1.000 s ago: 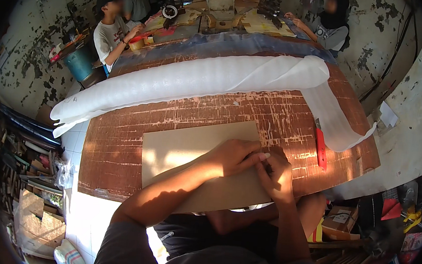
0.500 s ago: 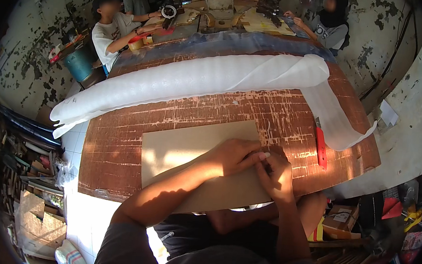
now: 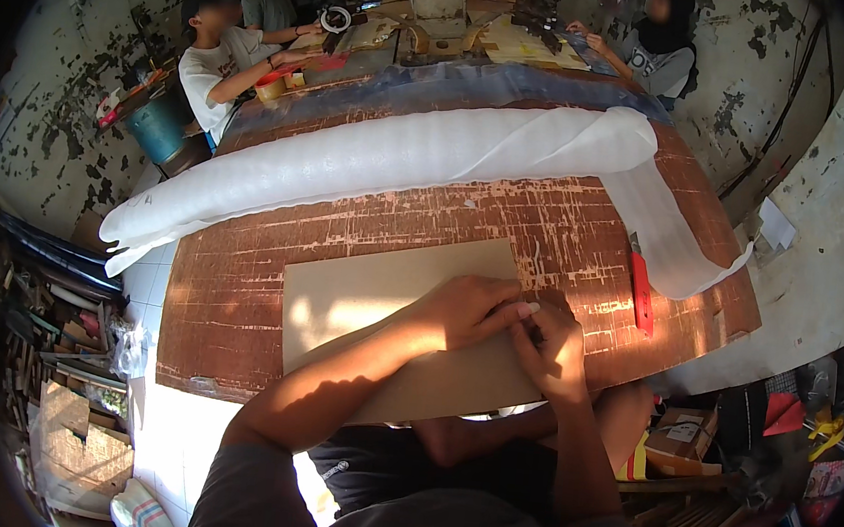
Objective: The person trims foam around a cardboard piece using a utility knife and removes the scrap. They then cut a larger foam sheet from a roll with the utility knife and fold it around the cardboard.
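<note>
A flat brown cardboard sheet point(image 3: 391, 271) lies near the front edge of the worn table, under my forearms. My left hand point(image 3: 478, 311) reaches across it to its right edge, thumb and fingers pressed together. There it meets my right hand point(image 3: 555, 347), whose fingers are also closed in a pinch. Whatever sits between the fingertips is too small or hidden to make out. To the right of my hands lies a long slim red tool point(image 3: 642, 295), perhaps a cutter. Beyond them a roll of white foam sheet point(image 3: 381, 155) stretches across the table, its loose end point(image 3: 670, 245) hanging toward the right.
The brown tabletop point(image 3: 229, 287) is scored all over with pale cuts. Two people point(image 3: 219, 60) are at the far left and another person point(image 3: 661, 59) at the far right. Scrap board point(image 3: 80, 444) is piled at lower left; boxes point(image 3: 683, 437) and clutter fill the lower right.
My hands stay pinched together in the same spot. The person in white at the far left has shifted slightly; nothing on the table has visibly moved.
</note>
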Motion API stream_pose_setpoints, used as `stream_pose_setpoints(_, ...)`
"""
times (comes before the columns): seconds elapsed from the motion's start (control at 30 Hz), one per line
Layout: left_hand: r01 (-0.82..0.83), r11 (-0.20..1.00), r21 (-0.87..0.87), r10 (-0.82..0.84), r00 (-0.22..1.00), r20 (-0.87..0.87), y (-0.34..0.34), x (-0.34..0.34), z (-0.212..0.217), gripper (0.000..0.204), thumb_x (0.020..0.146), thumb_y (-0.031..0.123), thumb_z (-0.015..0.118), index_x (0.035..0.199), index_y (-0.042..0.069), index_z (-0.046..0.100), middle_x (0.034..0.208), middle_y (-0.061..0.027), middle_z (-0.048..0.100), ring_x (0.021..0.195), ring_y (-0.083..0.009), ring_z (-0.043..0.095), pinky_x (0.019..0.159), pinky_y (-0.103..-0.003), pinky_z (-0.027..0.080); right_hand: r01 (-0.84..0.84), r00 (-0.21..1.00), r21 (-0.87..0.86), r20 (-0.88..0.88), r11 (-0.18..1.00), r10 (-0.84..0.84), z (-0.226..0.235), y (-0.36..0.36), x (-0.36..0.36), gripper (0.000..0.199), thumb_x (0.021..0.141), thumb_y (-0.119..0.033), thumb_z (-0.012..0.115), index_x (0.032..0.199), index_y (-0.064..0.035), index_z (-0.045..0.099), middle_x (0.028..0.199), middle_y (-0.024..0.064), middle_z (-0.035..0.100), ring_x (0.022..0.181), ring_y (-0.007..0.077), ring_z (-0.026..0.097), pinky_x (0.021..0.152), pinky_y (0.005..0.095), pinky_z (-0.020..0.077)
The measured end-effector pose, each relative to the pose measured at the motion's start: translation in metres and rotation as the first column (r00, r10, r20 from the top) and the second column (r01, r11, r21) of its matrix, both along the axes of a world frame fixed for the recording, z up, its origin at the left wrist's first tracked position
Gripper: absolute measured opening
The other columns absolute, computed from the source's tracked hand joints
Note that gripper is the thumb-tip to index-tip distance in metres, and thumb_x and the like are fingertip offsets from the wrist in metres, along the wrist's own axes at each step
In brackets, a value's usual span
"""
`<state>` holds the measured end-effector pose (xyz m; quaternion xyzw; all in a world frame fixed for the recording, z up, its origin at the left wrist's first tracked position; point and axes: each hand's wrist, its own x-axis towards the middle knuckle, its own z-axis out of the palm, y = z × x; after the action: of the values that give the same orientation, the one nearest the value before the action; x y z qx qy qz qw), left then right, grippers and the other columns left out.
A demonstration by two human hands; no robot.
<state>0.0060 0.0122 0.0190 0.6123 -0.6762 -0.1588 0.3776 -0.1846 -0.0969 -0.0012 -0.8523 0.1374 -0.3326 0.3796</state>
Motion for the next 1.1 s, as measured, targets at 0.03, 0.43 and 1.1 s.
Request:
stream_pose_setpoints(0.03,0.000,1.000,-0.003,0.000,1.000,0.007,-0.0002,0.0002,-0.0006,0.041,0.117,0.041,0.059,0.107,0.002,0.068,0.095,-0.0260,0.072,0.092,-0.0507,0.070,0.082,-0.055,0.055,-0.005,1.000,-0.014,0.005,1.000,0.006,-0.0006,-0.0004,-0.0002,0.009,0.103,-0.007,0.077,0.110,-0.0012,0.077,0.090,0.0127,0.071,0.071,0.0227,0.067,0.064,0.0368,0.0527)
stream_pose_setpoints(0.43,0.013,1.000,-0.011,-0.013,1.000,-0.025,-0.0004,-0.0001,-0.0003,0.041,0.117,0.040,0.060,0.105,0.002,0.068,0.095,-0.0252,0.071,0.090,-0.0501,0.070,0.081,-0.054,0.055,-0.022,1.000,0.016,-0.013,1.000,0.022,-0.0004,-0.0019,0.0001,0.011,0.102,-0.008,0.077,0.110,-0.0011,0.075,0.093,0.0141,0.074,0.074,0.0252,0.070,0.065,0.0376,0.0550)
stream_pose_setpoints(1.1,0.011,1.000,-0.007,-0.011,1.000,-0.014,0.0004,-0.0001,0.0017,0.040,0.117,0.039,0.060,0.105,0.001,0.068,0.095,-0.0261,0.071,0.091,-0.0509,0.069,0.082,-0.054,0.055,-0.009,0.999,-0.011,-0.037,1.000,0.008,0.0003,-0.0018,0.0002,0.014,0.103,-0.007,0.077,0.115,-0.0012,0.078,0.096,0.0133,0.076,0.076,0.0225,0.072,0.067,0.0360,0.0557)
